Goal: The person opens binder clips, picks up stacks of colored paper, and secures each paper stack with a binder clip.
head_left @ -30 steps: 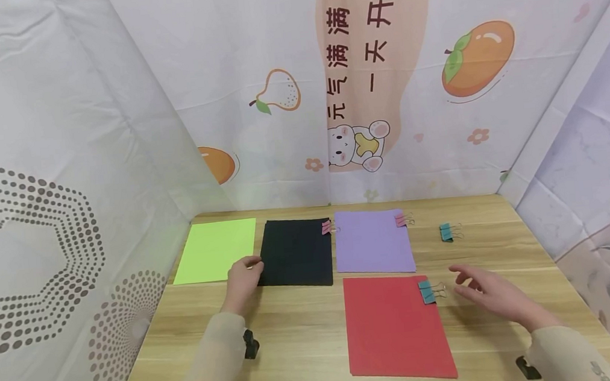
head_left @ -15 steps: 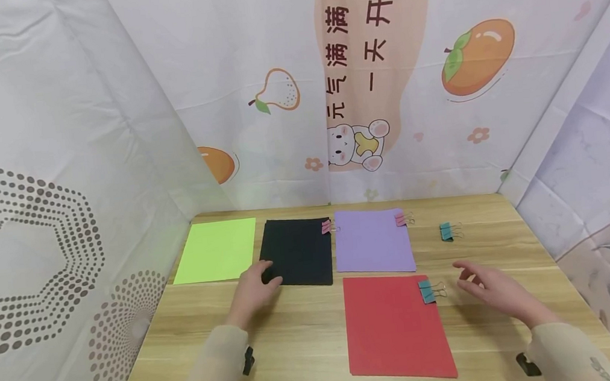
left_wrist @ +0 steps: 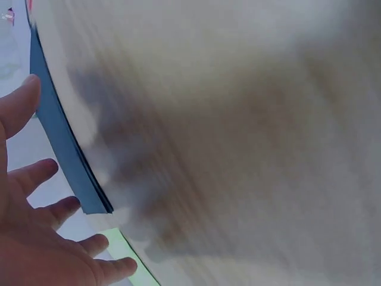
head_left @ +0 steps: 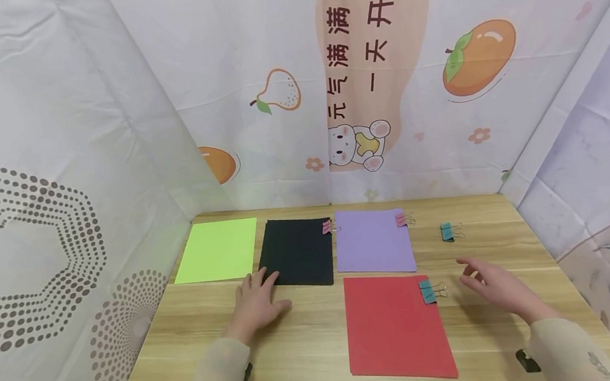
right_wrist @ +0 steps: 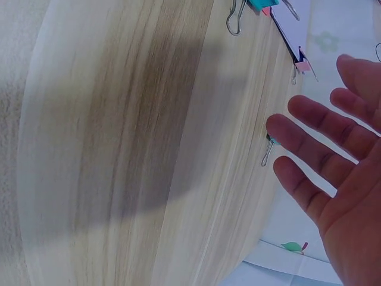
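Observation:
My left hand (head_left: 256, 302) is spread above the near-left corner of a black paper stack (head_left: 298, 253), holding nothing; the left wrist view shows its fingers apart over that stack (left_wrist: 65, 137). A pink binder clip (head_left: 327, 227) grips the stack's right edge. My right hand (head_left: 494, 283) hovers over the table with loosely bent fingers and nothing in them. Just left of it, a teal binder clip (head_left: 427, 292) grips the red paper stack (head_left: 395, 328). Beyond the hand lies a loose teal binder clip (head_left: 447, 232), partly hidden behind a finger in the right wrist view.
Yellow-green paper (head_left: 216, 251) lies at the far left of the wooden table (head_left: 298, 360). Purple paper (head_left: 373, 242) with a pink binder clip (head_left: 401, 219) sits right of the black stack. Printed fabric curtains (head_left: 248, 38) enclose the back and sides.
My left hand has drawn back from the black stack's left edge towards its near corner, and its fingers have spread. The right hand has shifted only slightly; the papers and clips stay put.

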Demonstrator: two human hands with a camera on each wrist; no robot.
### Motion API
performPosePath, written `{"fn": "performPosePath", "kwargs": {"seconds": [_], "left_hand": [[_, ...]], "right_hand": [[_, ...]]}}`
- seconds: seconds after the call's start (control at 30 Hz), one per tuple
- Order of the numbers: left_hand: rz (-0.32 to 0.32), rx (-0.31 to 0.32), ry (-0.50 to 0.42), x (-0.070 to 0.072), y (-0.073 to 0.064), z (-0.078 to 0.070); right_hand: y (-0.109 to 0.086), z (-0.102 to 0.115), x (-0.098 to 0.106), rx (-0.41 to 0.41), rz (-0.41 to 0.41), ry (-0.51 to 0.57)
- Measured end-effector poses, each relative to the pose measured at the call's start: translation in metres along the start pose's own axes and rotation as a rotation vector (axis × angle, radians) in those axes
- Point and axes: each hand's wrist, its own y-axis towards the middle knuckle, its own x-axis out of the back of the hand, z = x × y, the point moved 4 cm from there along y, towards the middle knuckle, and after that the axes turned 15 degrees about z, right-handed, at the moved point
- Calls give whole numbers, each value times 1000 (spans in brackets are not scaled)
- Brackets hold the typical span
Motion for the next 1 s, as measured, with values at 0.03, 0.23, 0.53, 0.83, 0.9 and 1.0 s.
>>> {"fn": "performPosePath", "kwargs": {"seconds": [0.03,0.23,0.53,0.83,0.9,1.0], "left_hand": [[5,6,5,-2,-1,0],[4,13,16,-9,-5,3],[30,10,46,-17,-7,4],[21,0,78,-20,-9,5],[19,-3,79,-21,-9,5],[23,-2,83,-22,-9,5]], "right_hand": [[1,0,1,-1,-2,-7],[4,-2,3,1,-17,-37],[10,-10,6,-19,0,-25],[16,-19,9,-35,16,-24],[17,-21,9,-40,22,-27],[20,-23,12,-47,30,-47]]}}
